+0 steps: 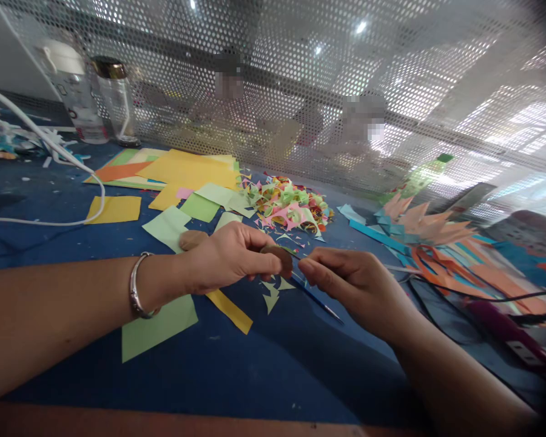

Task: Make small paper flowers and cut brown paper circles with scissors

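My left hand, with a silver bangle at the wrist, is closed. Between its thumb and fingers is a small brown rounded piece, with a bit of green paper along its top edge. My right hand pinches a thin dark tool that reaches to the brown piece; its kind is hard to make out. Below the hands lies a slim blue stick with a pointed tip. Pale green scraps lie beside it. Another brown piece shows behind my left wrist.
Green sheets, a yellow strip and stacked yellow paper lie on the blue table. Behind is a heap of colourful clippings. Orange folded paper, cables and a purple device are rightward. Bottles stand by the perforated screen.
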Demonstrator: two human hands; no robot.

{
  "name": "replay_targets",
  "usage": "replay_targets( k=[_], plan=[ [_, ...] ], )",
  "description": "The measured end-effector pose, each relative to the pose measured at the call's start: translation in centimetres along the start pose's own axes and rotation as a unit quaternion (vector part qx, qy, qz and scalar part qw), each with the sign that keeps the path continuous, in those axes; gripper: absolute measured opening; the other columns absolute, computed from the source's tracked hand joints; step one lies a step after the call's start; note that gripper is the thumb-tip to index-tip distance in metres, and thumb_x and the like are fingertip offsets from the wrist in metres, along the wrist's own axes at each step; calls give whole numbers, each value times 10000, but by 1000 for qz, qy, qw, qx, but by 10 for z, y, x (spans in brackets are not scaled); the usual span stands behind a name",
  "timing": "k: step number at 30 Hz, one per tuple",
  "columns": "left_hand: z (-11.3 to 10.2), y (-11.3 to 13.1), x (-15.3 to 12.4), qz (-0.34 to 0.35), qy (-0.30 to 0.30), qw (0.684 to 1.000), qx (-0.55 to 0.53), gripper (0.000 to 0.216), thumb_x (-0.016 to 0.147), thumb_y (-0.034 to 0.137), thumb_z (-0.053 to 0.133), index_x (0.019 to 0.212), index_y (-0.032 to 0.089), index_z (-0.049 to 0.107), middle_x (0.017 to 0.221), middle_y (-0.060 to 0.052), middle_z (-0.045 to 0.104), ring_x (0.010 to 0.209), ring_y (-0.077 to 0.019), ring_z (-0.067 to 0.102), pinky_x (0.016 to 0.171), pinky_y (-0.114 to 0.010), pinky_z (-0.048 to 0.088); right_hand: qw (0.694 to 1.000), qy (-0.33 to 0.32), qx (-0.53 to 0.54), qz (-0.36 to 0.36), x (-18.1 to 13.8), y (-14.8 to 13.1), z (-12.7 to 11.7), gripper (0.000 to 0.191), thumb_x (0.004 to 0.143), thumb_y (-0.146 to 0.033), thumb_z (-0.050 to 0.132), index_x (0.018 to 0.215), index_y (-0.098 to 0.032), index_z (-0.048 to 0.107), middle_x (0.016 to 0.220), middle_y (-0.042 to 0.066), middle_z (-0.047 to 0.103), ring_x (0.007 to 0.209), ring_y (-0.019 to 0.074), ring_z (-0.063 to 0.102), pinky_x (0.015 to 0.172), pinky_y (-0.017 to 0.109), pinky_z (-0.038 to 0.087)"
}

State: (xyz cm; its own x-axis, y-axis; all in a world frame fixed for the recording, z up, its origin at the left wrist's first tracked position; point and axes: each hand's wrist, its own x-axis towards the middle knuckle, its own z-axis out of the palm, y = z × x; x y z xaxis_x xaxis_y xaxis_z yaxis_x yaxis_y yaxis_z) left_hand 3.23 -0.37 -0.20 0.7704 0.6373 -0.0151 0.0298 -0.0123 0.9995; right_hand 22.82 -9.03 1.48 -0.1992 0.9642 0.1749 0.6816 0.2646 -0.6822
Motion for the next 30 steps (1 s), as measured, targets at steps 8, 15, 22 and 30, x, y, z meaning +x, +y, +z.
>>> replay_targets(
  k=[8,15,22,30],
  plan=[
    [-1,-3,1,-4,-1,1000,14,110,735,211,669,759,147,756,629,10,632,555,-70,488,483,-182,340,1000,-4,-1,6,0,1,1,490,949,-545,522,609,-202,439,604,-43,314,551,104,278,483,251,253],
    [-2,-3,1,-8,-9,1000,29,132,735,208,656,773,135,759,642,4,639,546,-65,469,485,-186,327,1000,-10,-7,16,0,1,1,495,948,-554,512,611,-203,427,613,-38,310,565,109,294,497,254,262],
    [-3,-2,2,-6,-17,999,35,149,723,209,647,778,123,757,645,0,641,549,-69,471,488,-194,327,1000,-11,-12,22,-1,4,2,476,951,-532,518,619,-199,443,624,-36,324,584,112,301,512,257,269],
    [-3,-5,3,-6,-12,999,34,133,741,197,648,779,130,756,710,-24,691,583,-72,504,491,-181,357,999,15,-12,26,0,4,1,473,959,-545,494,638,-197,499,597,-41,351,548,105,315,506,250,285]
  ],
)
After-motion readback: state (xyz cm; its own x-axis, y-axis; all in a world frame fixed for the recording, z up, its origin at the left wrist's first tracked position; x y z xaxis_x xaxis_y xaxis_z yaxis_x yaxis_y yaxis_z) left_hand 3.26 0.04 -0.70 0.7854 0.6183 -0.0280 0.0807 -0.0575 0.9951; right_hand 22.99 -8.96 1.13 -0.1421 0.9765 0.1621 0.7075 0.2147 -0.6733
